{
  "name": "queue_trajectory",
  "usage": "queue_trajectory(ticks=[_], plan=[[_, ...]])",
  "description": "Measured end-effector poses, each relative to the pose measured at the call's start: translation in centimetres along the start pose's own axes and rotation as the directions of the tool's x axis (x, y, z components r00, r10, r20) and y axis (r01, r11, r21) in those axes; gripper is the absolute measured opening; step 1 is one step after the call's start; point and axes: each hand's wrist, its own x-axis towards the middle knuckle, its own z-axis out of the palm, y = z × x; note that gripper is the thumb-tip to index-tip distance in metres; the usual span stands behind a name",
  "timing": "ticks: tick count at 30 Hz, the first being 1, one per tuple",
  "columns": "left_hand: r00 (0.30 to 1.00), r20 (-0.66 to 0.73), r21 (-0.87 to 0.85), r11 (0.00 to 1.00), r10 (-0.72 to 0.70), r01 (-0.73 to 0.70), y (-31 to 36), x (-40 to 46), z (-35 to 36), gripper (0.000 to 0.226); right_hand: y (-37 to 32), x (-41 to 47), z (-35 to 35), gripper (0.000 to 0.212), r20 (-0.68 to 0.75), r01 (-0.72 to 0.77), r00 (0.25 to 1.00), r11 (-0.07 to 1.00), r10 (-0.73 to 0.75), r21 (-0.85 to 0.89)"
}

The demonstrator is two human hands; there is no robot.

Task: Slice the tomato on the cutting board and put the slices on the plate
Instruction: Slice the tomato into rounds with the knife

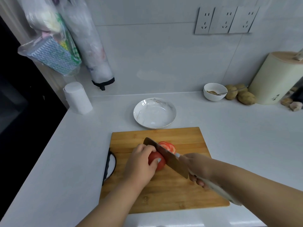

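On a wooden cutting board (164, 190) lying on the white countertop (65, 153), the left hand (141, 164) presses down on a red tomato (158, 160), its fingers curled over the top and its thumb lying across the near side. The right hand (196, 167) is wrapped around the pale handle of a broad cleaver (165, 157), fingers closed on it, and the blade runs diagonally from upper left to lower right, set against the right face of the tomato. Just beyond the blade, on the board, lie a few cut tomato slices (168, 146), fanned against one another. Behind the board, near its far edge but apart from it, sits a white marbled plate (155, 112) with a thin gold rim, nothing on it. Farther right along the wall stand a small white bowl (214, 91) with a spoon in it, some potatoes (241, 95) and a cream canister with a wooden lid (275, 77). At the left stands a white paper roll (77, 98), with plastic bags (65, 38) hanging above it, and three wall sockets (226, 20) are mounted on the tiles.
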Motion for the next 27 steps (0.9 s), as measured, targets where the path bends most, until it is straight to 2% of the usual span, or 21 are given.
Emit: queue_trajectory(ticks=[4,8,16,20,23,27], plan=[[1.000,0.005,0.006,1.000,0.005,-0.005,0.0,0.0,0.0,0.025,-1.1,1.3,0.8,0.057,-0.012,0.031,0.999,0.999,-0.031,-0.017],[1.000,0.006,0.019,1.000,0.005,-0.005,0.0,0.1,0.0,0.026,-1.7,2.5,1.5,0.075,-0.021,0.016,1.000,0.999,-0.017,-0.039],[1.000,0.002,0.007,1.000,0.011,-0.011,-0.1,-0.1,-0.1,0.025,-0.4,2.5,1.9,0.049,-0.009,0.138,0.991,0.988,-0.137,0.071],[1.000,0.007,0.001,1.000,0.007,-0.007,0.0,0.0,-0.1,0.025,-0.5,2.4,1.7,0.039,-0.010,0.139,0.990,0.983,-0.138,0.122],[1.000,0.005,-0.006,1.000,0.008,-0.008,-0.1,0.0,-0.1,0.024,-0.4,2.4,1.8,0.038,-0.012,0.131,0.991,0.982,-0.130,0.140],[1.000,0.003,0.001,1.000,0.003,-0.003,-0.3,-0.1,0.0,0.026,-0.1,2.7,2.0,0.048,-0.036,0.139,0.990,0.977,-0.135,0.160]])
